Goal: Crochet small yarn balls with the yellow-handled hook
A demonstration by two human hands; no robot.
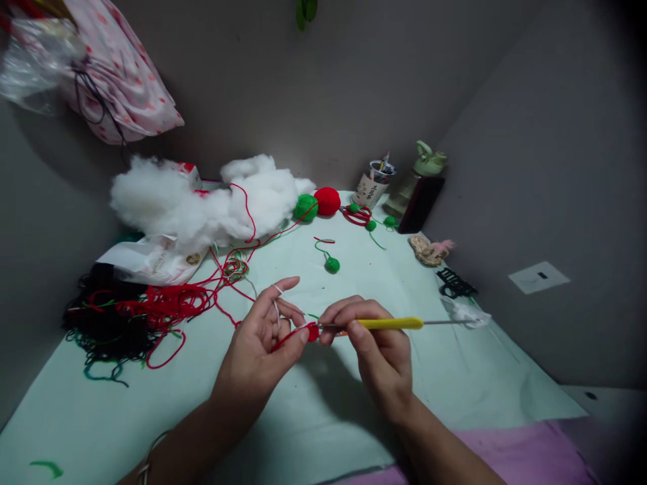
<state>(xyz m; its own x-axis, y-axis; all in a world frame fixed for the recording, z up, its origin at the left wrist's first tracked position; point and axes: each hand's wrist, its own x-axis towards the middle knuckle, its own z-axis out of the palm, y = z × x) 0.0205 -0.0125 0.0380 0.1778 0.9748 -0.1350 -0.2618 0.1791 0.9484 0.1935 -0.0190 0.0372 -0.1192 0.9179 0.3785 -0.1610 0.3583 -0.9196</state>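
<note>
Between thumb and fingers, my left hand point(265, 333) pinches a small red crochet piece point(313, 332). A strand of white yarn point(277, 306) loops round the raised fingers of that hand. My right hand point(377, 343) grips a crochet hook point(391, 324) by its yellow handle, with the metal tip pointing left at the red piece. Whether the tip is inside a stitch is too small to tell. Just beyond the hands, a small green crocheted ball point(332, 264) with a yarn tail lies on the table.
White stuffing point(202, 202) is heaped at the back left, near tangled red yarn point(176, 303) and black yarn point(108, 323). Behind stand a red ball point(327, 201), a green ball point(306, 208), red-handled scissors point(358, 215), a pen cup point(371, 188) and a bottle point(404, 192). A black hair clip point(455, 283) lies right.
</note>
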